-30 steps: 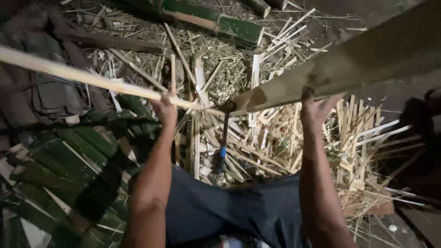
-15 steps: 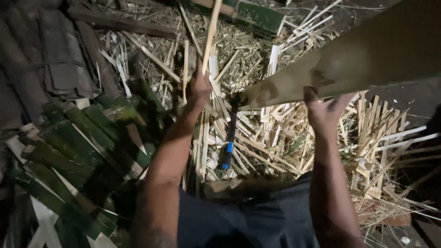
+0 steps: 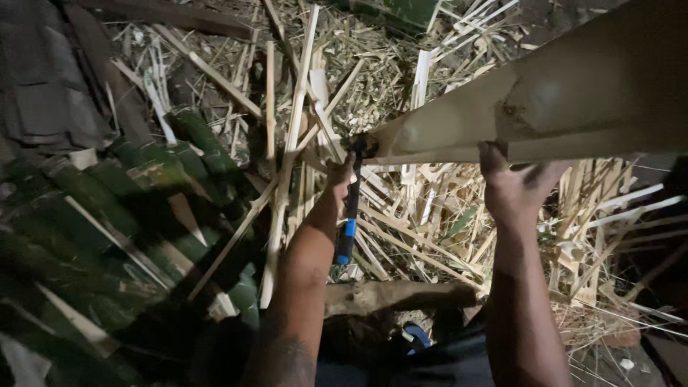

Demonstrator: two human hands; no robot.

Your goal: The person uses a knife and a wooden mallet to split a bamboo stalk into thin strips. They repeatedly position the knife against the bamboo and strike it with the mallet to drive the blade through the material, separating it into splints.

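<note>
Littered ground of pale bamboo splinters and green bamboo strips, dim light, seen from above.

Right hand closed around the lower edge of a big split bamboo culm that runs up to the right; culm sits directly above that hand. Left hand at the culm's near end, touching a dark knife with a blue handle hanging down just beside the forearm; whether the fingers are clamped on it, cannot tell. Green strips piled left, log below.
</note>
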